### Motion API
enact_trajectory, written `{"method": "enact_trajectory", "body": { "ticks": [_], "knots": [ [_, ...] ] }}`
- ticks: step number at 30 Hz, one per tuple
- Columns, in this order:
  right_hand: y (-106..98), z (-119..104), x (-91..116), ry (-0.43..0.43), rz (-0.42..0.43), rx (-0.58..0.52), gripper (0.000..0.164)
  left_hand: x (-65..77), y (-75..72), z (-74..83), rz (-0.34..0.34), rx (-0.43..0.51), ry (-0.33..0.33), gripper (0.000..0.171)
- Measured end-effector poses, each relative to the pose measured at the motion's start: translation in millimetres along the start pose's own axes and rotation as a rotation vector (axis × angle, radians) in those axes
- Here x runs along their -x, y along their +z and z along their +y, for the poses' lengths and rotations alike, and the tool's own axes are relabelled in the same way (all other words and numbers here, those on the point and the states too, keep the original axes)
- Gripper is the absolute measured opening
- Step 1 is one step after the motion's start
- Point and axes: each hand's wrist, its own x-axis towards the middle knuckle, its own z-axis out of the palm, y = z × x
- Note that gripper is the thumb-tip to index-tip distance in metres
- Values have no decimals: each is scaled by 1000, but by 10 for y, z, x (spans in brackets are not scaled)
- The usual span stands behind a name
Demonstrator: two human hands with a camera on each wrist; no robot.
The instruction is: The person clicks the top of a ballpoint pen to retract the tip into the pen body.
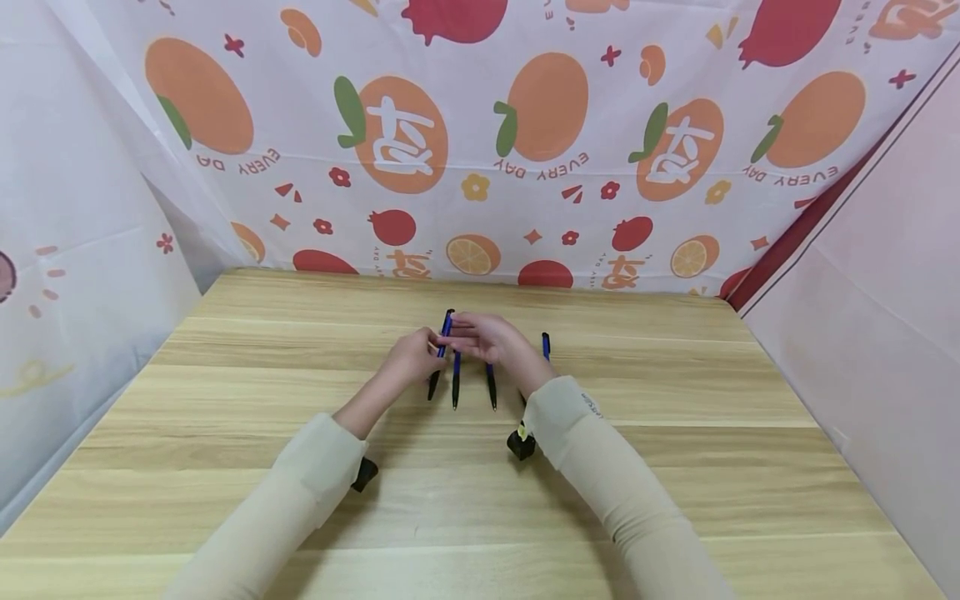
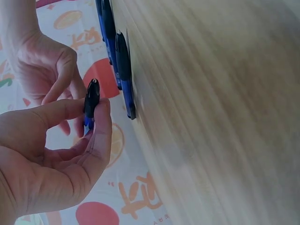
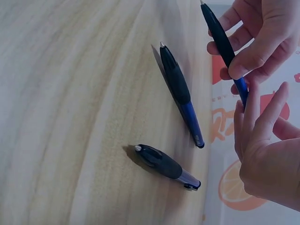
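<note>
Left hand (image 1: 415, 357) pinches a blue-and-black pen (image 3: 219, 37) btwn thumb & fingers, approx where the black grip meets the blue barrel. Pen's held up off the table (image 1: 675, 375), slanted, writing tip toward the person, blue end away. Right hand (image 1: 491, 336) is right by that blue end, fingers mostly extended and not curled round anything; can't quite tell if they touch the pen or just lie alongside it.

Three more pens on the table, tips also toward the person: the near-left pen (image 1: 455, 387) just beside the held one, the middle pen (image 1: 491, 387) a bit further right, then the far-right pen (image 1: 547, 346), partly hidden behind the right wrist.

Handling: prob. v. light, stiff plastic, not fragile in normal use. Smooth blue barrel may slip or roll a bit w/ a loose pinch; black section looks grippier (rubber?), so best hold is there or mid-barrel, thumb opposite fingers. Light squeeze is enough. Keep fingers clear of the metal tip, b/c ink could mark skin.
</note>
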Motion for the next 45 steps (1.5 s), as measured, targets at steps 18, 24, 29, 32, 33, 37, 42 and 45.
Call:
{"method": "enact_trajectory", "body": {
  "ticks": [18, 24, 29, 32, 33, 37, 42, 45],
  "knots": [
    [-76, -75, 27, 50, -76, 32, 38, 47, 33, -32, -174, 475, -24, 33],
    [-122, -111, 46, 65, -105, 67, 40, 48, 12, -99, -309, 693, -75, 33],
    [-137, -114, 43, 67, -109, 81, 38, 63, 13, -82, -340, 746, -92, 39],
    [-142, -111, 41, 67, -104, 84, 37, 82, 18, -65, -337, 760, -87, 39],
    [-143, -112, 41, 66, -102, 85, 37, 87, 20, -62, -335, 765, -87, 39],
    [-147, -117, 41, 63, -100, 81, 34, 96, 22, -58, -339, 768, -80, 37],
    [-150, -125, 37, 55, -109, 68, 29, 93, 29, -64, -349, 762, -76, 34],
    [-151, -127, 33, 54, -113, 63, 29, 97, 35, -68, -350, 763, -74, 33]
  ]
}}
